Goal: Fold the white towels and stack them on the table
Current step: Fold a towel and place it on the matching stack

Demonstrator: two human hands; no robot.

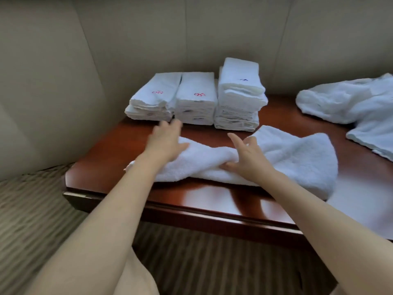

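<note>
With our left hand (164,139) flat and our right hand (247,157) pinching the bunched white terry towel (293,158) on the glossy red-brown wooden tabletop (212,192), we judge the fold may set crooked or nudge the three stacks of folded white towels (195,99) just behind that towel.

towel (287,158) front | three stacks (195,99) behind | loose towels (344,103) right

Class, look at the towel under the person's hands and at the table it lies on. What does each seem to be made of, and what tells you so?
The towel looks like white terry cloth, probably cotton: its surface is fuzzy and looped, and it bunches softly where the right hand pinches it. The table looks like reddish-brown wood or wood veneer with a glossy varnish: light and the arms reflect in it.
</note>
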